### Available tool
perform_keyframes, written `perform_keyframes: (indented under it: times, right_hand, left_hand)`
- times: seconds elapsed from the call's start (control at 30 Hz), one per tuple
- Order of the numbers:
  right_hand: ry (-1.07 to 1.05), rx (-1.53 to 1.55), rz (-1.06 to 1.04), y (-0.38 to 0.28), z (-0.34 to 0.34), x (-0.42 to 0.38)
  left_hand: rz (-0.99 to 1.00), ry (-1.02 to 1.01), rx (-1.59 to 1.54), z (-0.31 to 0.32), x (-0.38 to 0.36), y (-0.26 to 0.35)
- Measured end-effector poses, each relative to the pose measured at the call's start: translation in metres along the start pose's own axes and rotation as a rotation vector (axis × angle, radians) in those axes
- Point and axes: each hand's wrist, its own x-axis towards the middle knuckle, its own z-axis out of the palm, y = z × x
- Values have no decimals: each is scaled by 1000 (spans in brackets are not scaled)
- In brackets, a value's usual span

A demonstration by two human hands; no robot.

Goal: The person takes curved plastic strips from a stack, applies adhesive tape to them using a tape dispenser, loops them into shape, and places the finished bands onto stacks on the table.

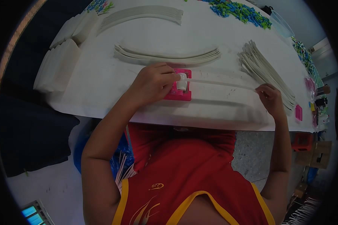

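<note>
A pink holder (184,94) carrying a white roll (181,83) sits near the table's front edge. My left hand (152,83) is closed at the roll, its thumb and fingertips pinching the near end of a thin whitish strip (221,83). The strip stretches almost straight to the right, just above the table. At its far end, my right hand (270,98) pinches it between thumb and fingers. Whether the strip comes off the roll or only passes over it is hidden by my left fingertips.
A bundle of pale strips (169,56) lies behind the holder, another (142,15) farther back, and a fanned bundle (264,71) near my right hand. White stacks (58,62) stand at left. Blue and green clips (238,13) are heaped at the back. A small pink piece (298,112) lies right.
</note>
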Motion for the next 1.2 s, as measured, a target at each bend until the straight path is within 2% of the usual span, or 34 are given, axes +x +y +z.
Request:
perform_keyframes:
  times: [0.07, 0.3, 0.6, 0.77, 1.0, 1.1, 1.17, 1.2]
  right_hand:
    - [83, -104, 37, 17, -16, -16]
    - [149, -189, 135, 57, -54, -50]
    - [190, -229, 208, 75, -59, -60]
    - [190, -215, 164, 85, -60, -64]
    - [244, -337, 243, 90, -98, -69]
    - [268, -341, 231, 99, -115, -68]
    - [276, -267, 239, 102, -122, -66]
    - [286, -267, 229, 105, -124, -64]
  left_hand:
    - [1, -4, 1, -1, 0, 0]
    - [31, -1, -37, 0, 1, -2]
    - [35, -35, -52, 2, 3, -5]
    - [54, -33, -48, 3, 11, 0]
    - [100, -58, -37, 26, 35, 11]
    - [42, -105, -169, 26, 45, 16]
    - [-350, -244, -597, 12, 53, 24]
    - [-343, -237, -587, 8, 54, 22]
